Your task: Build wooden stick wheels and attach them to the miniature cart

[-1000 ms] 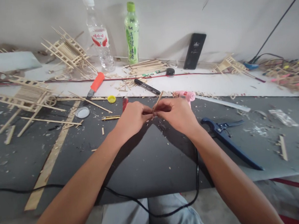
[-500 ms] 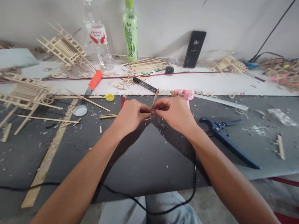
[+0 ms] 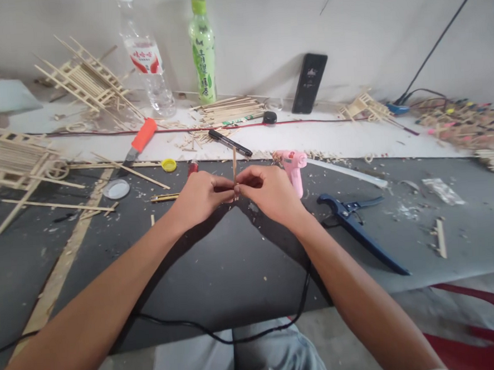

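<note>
A thin wooden stick [image 3: 234, 162] stands nearly upright between my hands, its lower end hidden by the fingertips. My left hand [image 3: 206, 194] pinches at that lower end from the left. From the other side, the thumb and fingers of my right hand [image 3: 268, 190] close on the same stick, fingertips touching the left ones. Just beyond my right hand lies a pink glue gun [image 3: 295, 168]. A black marker [image 3: 230, 143] rests behind the stick. Partly covered by my left hand are a small red object [image 3: 193, 167] and a yellow-edged strip [image 3: 164, 198].
Blue cutters [image 3: 361, 231] lie at right. An orange-handled knife [image 3: 144, 134], a yellow cap [image 3: 169, 165] and stick-built models [image 3: 17, 160] are at left. Behind stand a water bottle [image 3: 147, 62], a green bottle [image 3: 203, 53] and a phone [image 3: 310, 83]. A black cable [image 3: 188, 322] crosses the front edge.
The view has shifted right, so the scene sits further left. The stick has turned from leaning right to nearly upright; both hands still pinch it.
</note>
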{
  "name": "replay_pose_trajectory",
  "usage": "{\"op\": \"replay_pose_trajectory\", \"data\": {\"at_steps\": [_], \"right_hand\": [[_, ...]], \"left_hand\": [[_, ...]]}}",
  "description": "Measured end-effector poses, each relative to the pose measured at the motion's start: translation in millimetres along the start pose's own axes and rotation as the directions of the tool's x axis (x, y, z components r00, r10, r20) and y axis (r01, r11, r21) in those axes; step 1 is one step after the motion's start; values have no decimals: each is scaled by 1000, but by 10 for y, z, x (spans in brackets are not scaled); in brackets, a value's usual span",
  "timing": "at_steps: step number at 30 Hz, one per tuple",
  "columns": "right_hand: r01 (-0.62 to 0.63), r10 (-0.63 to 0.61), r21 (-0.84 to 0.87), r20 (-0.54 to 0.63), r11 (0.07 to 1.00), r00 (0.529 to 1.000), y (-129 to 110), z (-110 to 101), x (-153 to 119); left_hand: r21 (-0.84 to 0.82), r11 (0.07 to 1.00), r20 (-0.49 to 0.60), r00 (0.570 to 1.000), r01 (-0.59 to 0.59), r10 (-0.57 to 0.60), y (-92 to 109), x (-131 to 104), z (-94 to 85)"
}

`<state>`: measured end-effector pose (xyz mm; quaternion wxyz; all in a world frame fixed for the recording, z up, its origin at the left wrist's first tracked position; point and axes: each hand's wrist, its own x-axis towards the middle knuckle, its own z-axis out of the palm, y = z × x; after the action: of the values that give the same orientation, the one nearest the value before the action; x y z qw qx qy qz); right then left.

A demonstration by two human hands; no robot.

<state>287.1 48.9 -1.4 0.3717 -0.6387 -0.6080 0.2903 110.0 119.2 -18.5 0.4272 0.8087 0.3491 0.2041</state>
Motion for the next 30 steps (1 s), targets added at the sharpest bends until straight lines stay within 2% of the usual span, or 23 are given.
{"op": "replay_pose_trajectory", "data": {"at_steps": [2, 4, 7, 8, 9, 10, 12, 13, 15, 18, 22, 24, 27, 30], "right_hand": [[-1, 2, -46, 26, 999, 1000, -84, -65, -157], [16, -2, -177, 76, 984, 997, -174, -242, -443], [94, 23, -437, 256, 894, 966, -152, -740, -993], [67, 80, -471, 286, 879, 955, -72, -953, -1163], [6, 138, -501, 249, 865, 959, 48, -1177, -1309], [-47, 158, -541, 162, 840, 974, 200, -1399, -1426], [-91, 110, -621, -9, 778, 994, 553, -1792, -1569], [-91, 99, -660, -25, 745, 995, 729, -1945, -1599], [-46, 119, -741, 47, 670, 992, 1024, -2140, -1603], [42, 87, -796, 119, 604, 989, 1255, -2202, -1540], [97, 32, -836, 136, 540, 990, 1258, -2148, -1483], [66, 40, -858, 100, 510, 994, 1213, -2138, -1502], [-45, 41, -894, -30, 445, 999, 1139, -2109, -1594], [-91, 23, -866, -92, 492, 996, 1040, -1995, -1688]], "left_hand": [[1, 1000, -7, 1000, -16, 16, 0, -11, 1], [-7, 999, 3, 999, -34, 34, 23, -35, -4], [-24, 997, 84, 994, -66, 68, 86, -93, -20], [-35, 997, 126, 989, -72, 76, 107, -116, -22], [-48, 996, 170, 982, -76, 83, 124, -139, -19], [-60, 995, 213, 973, -81, 92, 135, -160, -9], [-80, 992, 285, 952, -97, 116, 139, -194, 30], [-85, 990, 309, 942, -110, 131, 134, -207, 56], [-87, 987, 336, 929, -135, 156, 118, -222, 110], [-91, 984, 347, 922, -152, 175, 100, -230, 168], [-106, 980, 346, 918, -168, 195, 86, -238, 192], [-117, 980, 342, 920, -159, 190, 74, -242, 192], [-134, 982, 343, 924, -131, 170, 56, -244, 193], [-151, 982, 350, 922, -115, 162, 45, -238, 198]]}}
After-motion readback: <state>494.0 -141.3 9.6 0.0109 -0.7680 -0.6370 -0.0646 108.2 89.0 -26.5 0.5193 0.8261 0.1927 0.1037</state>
